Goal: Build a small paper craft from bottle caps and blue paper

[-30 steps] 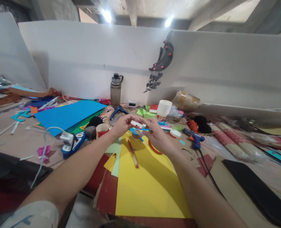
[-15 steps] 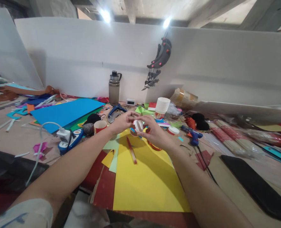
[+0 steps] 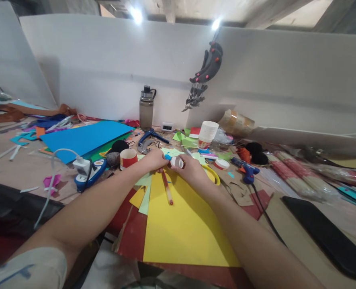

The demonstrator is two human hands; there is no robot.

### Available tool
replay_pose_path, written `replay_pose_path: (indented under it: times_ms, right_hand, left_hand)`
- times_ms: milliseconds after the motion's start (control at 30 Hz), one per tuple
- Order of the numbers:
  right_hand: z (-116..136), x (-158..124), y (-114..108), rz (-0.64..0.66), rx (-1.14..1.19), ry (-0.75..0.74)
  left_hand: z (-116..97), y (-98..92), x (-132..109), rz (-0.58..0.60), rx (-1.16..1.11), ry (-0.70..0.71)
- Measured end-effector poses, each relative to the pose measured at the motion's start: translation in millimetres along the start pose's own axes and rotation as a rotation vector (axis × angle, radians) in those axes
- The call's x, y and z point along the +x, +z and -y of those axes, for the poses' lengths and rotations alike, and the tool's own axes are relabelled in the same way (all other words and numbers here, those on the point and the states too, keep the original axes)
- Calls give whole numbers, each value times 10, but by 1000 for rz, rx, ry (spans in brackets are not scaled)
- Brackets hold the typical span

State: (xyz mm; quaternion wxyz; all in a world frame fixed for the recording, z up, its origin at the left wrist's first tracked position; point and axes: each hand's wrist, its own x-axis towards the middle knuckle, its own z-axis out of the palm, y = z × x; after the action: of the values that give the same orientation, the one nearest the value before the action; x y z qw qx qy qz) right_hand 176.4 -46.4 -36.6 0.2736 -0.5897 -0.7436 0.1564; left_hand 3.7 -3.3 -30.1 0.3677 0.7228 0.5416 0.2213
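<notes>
White round piece [image 3: 177,162] — mostly hidden between left hand [image 3: 154,159] and right hand [image 3: 193,170]

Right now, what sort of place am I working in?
Probably a craft workbench: coloured paper like the yellow sheet and blue sheet, a glue gun, a stack of paper cups, and the right hand gripping a small white round piece.

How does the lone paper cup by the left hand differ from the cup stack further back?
The lone cup is single, with a red band; the cup stack is several nested, mostly white. The lone cup stands close to the left hand; the stack stands farther back. Both are upright, mouths up.
</notes>
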Motion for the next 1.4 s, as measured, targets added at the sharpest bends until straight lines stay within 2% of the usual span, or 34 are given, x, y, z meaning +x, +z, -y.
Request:
replay_pose_path:
  times_ms: [133, 267, 333, 367, 500, 600, 700, 900, 1133, 1400]
  right_hand:
    - [-12, 2, 16, -9, 47, 11]
    - [-99, 25, 61, -33, 163, 7]
    - [-145, 38, 87, -53, 226, 3]
    - [-163, 44, 96, -68, 252, 0]
    - [-182, 50, 70, -165, 319, -14]
    - [-158, 44, 0, -243, 317, -20]
    - [-140, 41, -53, -280, 310, -50]
    - [-155, 43, -44, -249, 242, -98]
    - [-98, 15, -88, -251, 222, -94]
    - [-100, 27, -94, -262, 135, -95]
  left_hand:
    - [-19, -3, 20, -17, 55, -13]
    - [-20, -5, 52, -190, 99, 97]
    - [-12, 13, 63, -219, -26, 90]
    - [-10, 25, 67, -197, -146, 72]
    - [-13, 65, 82, 12, -744, -17]
    - [-6, 78, 102, 78, -953, -60]
    - [9, 91, 114, 72, -994, -42]
    - [-21, 167, 77, 74, -1057, -13]
    - [-135, 234, -2, 35, -1203, -4]
    - [-192, 290, -53, 48, -1235, -19]
